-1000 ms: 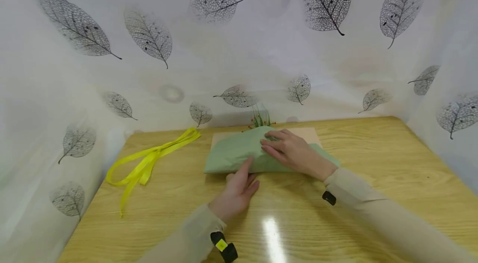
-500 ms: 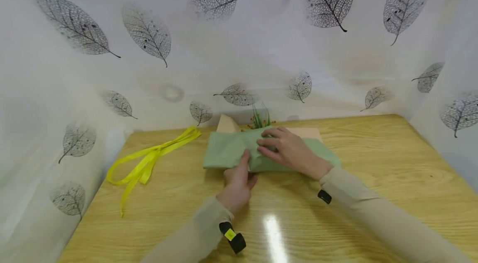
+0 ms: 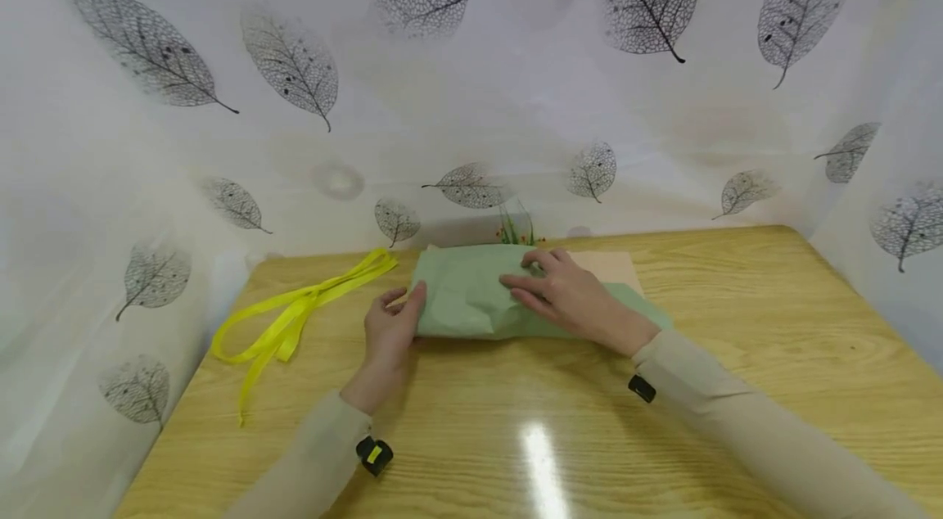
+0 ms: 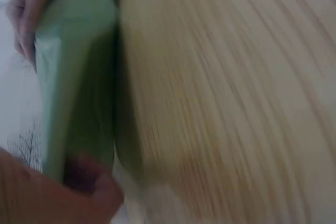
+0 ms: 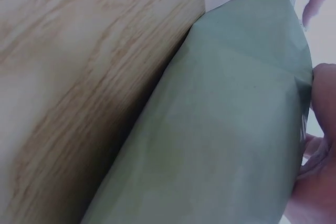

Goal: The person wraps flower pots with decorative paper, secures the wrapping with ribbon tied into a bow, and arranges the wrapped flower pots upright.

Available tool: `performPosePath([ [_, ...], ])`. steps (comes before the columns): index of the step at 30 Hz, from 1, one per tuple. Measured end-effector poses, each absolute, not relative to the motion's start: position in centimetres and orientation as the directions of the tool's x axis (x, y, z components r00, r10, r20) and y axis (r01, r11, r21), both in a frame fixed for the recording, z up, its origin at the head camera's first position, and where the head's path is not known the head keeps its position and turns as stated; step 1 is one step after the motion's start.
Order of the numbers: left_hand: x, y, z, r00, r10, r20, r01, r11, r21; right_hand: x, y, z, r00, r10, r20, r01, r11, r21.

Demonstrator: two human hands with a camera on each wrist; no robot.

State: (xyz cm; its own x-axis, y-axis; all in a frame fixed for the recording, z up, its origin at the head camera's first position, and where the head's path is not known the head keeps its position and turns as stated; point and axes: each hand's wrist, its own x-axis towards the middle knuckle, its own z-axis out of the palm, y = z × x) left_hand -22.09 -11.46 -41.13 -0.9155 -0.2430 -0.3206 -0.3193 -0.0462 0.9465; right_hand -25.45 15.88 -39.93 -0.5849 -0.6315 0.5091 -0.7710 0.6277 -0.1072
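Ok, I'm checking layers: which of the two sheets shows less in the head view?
The pale peach sheet, seen only beyond the green sheet, which is broadly exposed in front.

Ribbon [image 3: 298, 316] lies on the table [image 3: 457, 429], left of the left-hand fingers [image 3: 386, 300]. Paper [image 3: 464, 290] extends from these past the right-hand fingers [image 3: 526, 283]; sprigs [image 3: 510, 230] lie behind.

The folded pale green paper sheet [image 3: 464, 290] looks smooth, matt, lightly creased; the looped yellow ribbon [image 3: 298, 310], satiny cloth; the yellow-brown counter [image 3: 457, 421], glossy grained wood; the beige sleeves [image 3: 737, 417], matt cloth.
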Motion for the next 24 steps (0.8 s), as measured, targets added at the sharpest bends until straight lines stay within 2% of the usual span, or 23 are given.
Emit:
performPosePath([
  [2,-22.2,-12.2,-41.6,-0.951,-0.167,-0.259,-0.278,0.101,0.955,-25.4,15.9,-39.9,-0.59,-0.635,0.498,-0.762,0.641,-0.085],
  [5,-22.4,-12.8,-42.1,-0.976,-0.077,-0.203,-0.215,0.234,0.948,-25.3,16.0,-39.9,-0.589,-0.637,0.496,-0.754,0.654,-0.055],
  [11,-22.6,-13.6,-42.6,-0.985,-0.059,-0.16,-0.17,0.401,0.9,-25.0,15.5,-39.9,-0.572,-0.641,0.512,-0.758,0.651,-0.032],
  [19,-22.6,-13.5,-42.2,-0.988,-0.048,-0.148,-0.154,0.454,0.878,-24.5,13.0,-39.9,-0.754,-0.424,0.502,-0.576,0.794,-0.194],
  [24,-22.3,-13.4,-41.9,-0.989,-0.04,-0.145,-0.147,0.444,0.884,-24.4,11.8,-40.1,-0.831,-0.293,0.473,-0.449,0.855,-0.261],
])
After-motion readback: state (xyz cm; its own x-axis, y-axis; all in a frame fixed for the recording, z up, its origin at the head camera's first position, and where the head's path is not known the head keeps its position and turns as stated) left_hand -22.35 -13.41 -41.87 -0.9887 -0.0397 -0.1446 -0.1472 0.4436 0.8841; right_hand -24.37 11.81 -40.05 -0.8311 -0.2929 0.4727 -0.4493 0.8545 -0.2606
